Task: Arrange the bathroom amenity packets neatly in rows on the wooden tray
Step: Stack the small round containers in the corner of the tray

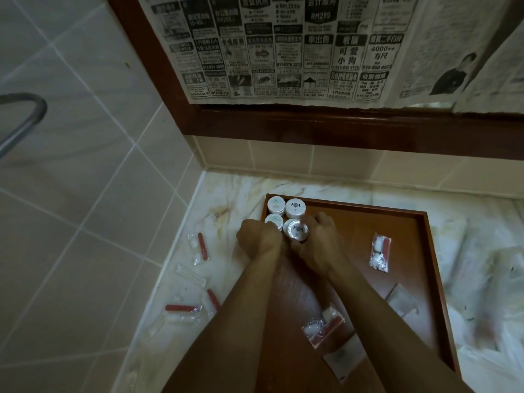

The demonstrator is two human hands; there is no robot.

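From the head camera I look down on a wooden tray [365,222] sitting on a marble counter [226,188] in a tiled corner, below a dark wood frame [312,123] covered with newspaper [283,46]. Four round white packets are grouped in the tray's far left corner, two by two: a plain-topped one [276,204] at the back left, one with a dark emblem [295,208] just beside it, another plain one [274,220] in front, and a second emblem one [297,230] at the front right. Both my hands meet at that front pair. My left hand [259,239] is curled with the fingers tucked against the front left packet; I cannot tell whether it actually grips it. My right hand [319,242] is curled around the front right emblem packet, fingers over its far side and thumb below. Further right on the tray lies a clear sachet [380,252] with red and white contents, another such sachet [323,327] lies near my right forearm, with a flat white packet [341,360] beside it and a clear flat packet [401,300] toward the tray's right side. On the counter left of the tray lie more clear sachets with red sticks [200,248] [190,310]. A metal rail [25,117] shows on the left wall.
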